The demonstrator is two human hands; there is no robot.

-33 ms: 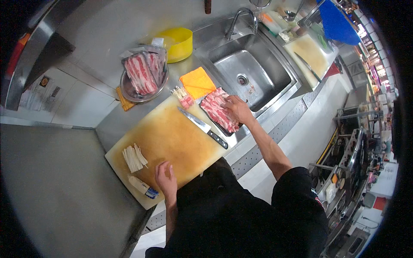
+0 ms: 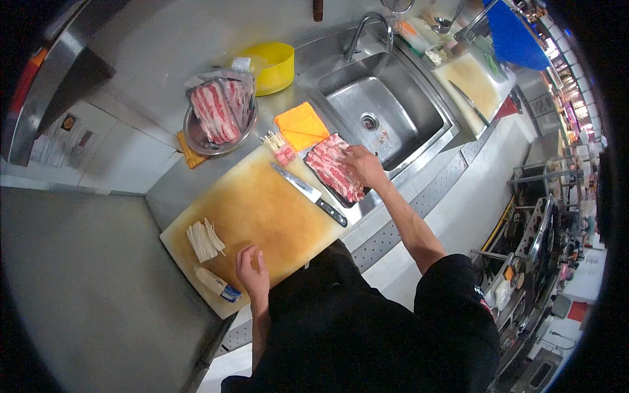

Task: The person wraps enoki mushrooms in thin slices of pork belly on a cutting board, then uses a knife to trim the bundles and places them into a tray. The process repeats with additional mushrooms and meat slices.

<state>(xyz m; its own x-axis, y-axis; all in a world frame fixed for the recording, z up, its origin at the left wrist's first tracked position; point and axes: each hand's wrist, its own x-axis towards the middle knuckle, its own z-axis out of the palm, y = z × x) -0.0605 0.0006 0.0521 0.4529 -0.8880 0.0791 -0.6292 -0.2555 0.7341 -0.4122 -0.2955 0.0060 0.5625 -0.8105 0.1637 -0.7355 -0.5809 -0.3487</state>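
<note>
White mushrooms (image 2: 205,241): a loose bundle lay at the left end of the cutting board (image 2: 268,203), where it had lain in the earlier picture too.
Packet (image 2: 211,281): it rested just below the bundle, near the board's corner.
Metal bowl (image 2: 246,137): it stood on the counter (image 2: 265,121) beyond the board and held packs of striped meat (image 2: 215,112).
Left hand (image 2: 251,270): it was at the board's near edge, fingers loosely curled, thumb apart, nothing visible in its grasp; whether it touched the board could not be told.
Wrapped roll (image 2: 284,154): mushroom stems stuck out of a pink meat wrapping, at the board's far edge.
Orange cloth (image 2: 300,126): it lay folded between the roll and the sink (image 2: 357,98).
Knife (image 2: 308,188): it lay untouched along the board's right side, handle toward the person.
Sliced meat (image 2: 327,164): the strips were spread in a dark tray (image 2: 337,197) just right of the board.
Right hand (image 2: 362,167): its fingertips were down on the strips; whether they pinched one could not be told.
Change: almost none since the earlier picture; no strip was seen lifted clear, so the work apparently stood at the same step, with the bundle on the board unwrapped.
</note>
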